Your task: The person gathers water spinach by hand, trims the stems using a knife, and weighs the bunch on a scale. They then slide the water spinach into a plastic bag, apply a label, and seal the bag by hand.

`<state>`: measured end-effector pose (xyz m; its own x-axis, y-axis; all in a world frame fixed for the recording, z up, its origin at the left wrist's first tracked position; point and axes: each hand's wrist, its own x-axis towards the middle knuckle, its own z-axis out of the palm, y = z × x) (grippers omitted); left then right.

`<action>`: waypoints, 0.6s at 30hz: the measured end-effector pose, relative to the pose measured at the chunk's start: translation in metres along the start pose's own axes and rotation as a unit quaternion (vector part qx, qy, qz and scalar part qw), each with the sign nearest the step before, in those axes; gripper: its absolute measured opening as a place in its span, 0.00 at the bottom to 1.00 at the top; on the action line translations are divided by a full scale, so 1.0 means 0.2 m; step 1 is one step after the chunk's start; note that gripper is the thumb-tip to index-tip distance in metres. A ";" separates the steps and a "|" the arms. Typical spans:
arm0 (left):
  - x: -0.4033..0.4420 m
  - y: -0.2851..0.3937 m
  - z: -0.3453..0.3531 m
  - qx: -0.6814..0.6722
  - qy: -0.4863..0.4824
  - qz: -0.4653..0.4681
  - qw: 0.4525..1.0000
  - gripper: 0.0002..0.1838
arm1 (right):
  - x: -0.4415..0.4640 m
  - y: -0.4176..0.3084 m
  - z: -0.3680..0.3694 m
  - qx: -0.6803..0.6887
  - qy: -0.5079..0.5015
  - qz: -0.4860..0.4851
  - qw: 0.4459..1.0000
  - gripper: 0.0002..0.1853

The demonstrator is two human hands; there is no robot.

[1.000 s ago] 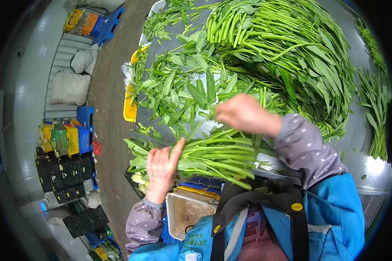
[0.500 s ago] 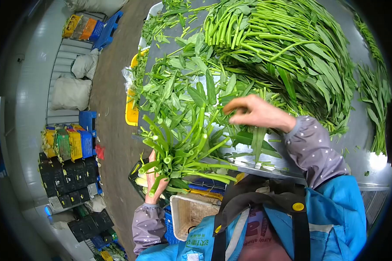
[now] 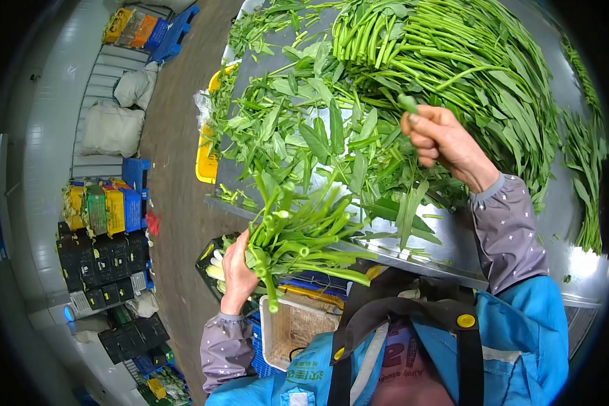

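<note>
My left hand [image 3: 237, 272] is closed around a bunch of water spinach [image 3: 298, 233], its cut stem ends fanned toward me at the table's near edge. Above the table, my right hand [image 3: 443, 142] is closed, pinching a small piece of green stem [image 3: 407, 103] between thumb and forefinger. Behind it lies a large pile of water spinach [image 3: 453, 68], with the stems lined up side by side. Loose leaves and stem bits [image 3: 277, 122] are scattered over the metal table [image 3: 375, 247] between the bunch and the pile.
A yellow crate [image 3: 208, 159] juts out at the table's left side. Below the near edge stand a white basket [image 3: 298, 328] and a blue crate [image 3: 260, 348]. More greens [image 3: 585, 183] lie at the far right. Stacked crates [image 3: 105, 260] and white sacks [image 3: 111, 128] line the wall.
My right hand has moved right and up, closing on a small stem piece. The bunch in my left hand has turned and shifted slightly right.
</note>
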<state>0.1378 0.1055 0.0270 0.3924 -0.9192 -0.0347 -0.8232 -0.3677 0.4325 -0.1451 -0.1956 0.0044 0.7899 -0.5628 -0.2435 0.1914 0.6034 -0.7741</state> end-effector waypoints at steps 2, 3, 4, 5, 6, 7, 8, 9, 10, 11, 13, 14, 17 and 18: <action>0.01 0.01 0.01 -0.009 -0.017 -0.006 1.000 0.34 | 0.01 0.01 0.12 -0.233 -0.022 -0.015 0.972 0.12; 0.03 0.06 -0.01 0.039 -0.014 0.050 0.998 0.34 | 0.06 0.08 0.15 -0.299 -0.106 -0.099 0.943 0.15; 0.04 0.06 0.00 0.040 -0.013 0.054 0.998 0.34 | 0.11 0.16 0.20 -0.360 -0.188 -0.181 0.896 0.17; 0.05 0.07 0.01 0.059 -0.022 0.074 0.995 0.34 | 0.09 0.13 0.30 -0.471 -0.214 -0.139 0.845 0.18; 0.06 0.08 0.01 0.077 -0.033 0.094 0.992 0.34 | 0.06 0.10 0.39 -0.573 -0.235 -0.093 0.780 0.19; 0.08 0.14 0.00 0.075 -0.037 0.109 0.991 0.35 | 0.04 0.14 0.44 -0.560 -0.239 -0.099 0.787 0.19; 0.09 0.18 -0.01 0.075 -0.039 0.111 0.990 0.35 | 0.03 0.21 0.46 -0.548 -0.244 -0.106 0.793 0.19; 0.10 0.20 -0.01 0.083 -0.052 0.111 0.989 0.34 | 0.04 0.30 0.43 -0.495 -0.263 -0.157 0.813 0.16; 0.10 0.21 -0.01 0.090 -0.064 0.110 0.988 0.34 | 0.05 0.35 0.39 -0.496 -0.263 -0.157 0.812 0.16; 0.09 0.21 -0.02 0.099 -0.069 0.111 0.987 0.35 | 0.06 0.38 0.37 -0.486 -0.276 -0.267 0.785 0.14; 0.08 0.25 -0.02 0.091 -0.089 0.086 0.988 0.36 | 0.04 0.30 0.38 -0.427 -0.271 -0.275 0.818 0.10; 0.07 0.26 -0.02 0.083 -0.109 0.063 0.989 0.36 | 0.07 0.18 0.34 -0.501 -0.313 -0.160 0.790 0.10; 0.03 0.17 -0.03 0.101 -0.095 0.044 0.989 0.36 | -0.01 -0.06 0.14 -0.356 -0.199 0.061 0.911 0.08; 0.01 0.14 -0.03 0.100 -0.089 0.022 0.991 0.35 | -0.02 -0.07 0.05 -0.310 -0.160 0.076 0.934 0.09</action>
<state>0.1189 0.0937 0.0445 0.2902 -0.9386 -0.1864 -0.9096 -0.3311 0.2509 -0.1454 -0.1964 0.0218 0.9335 -0.2395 -0.2667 -0.2321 0.1632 -0.9589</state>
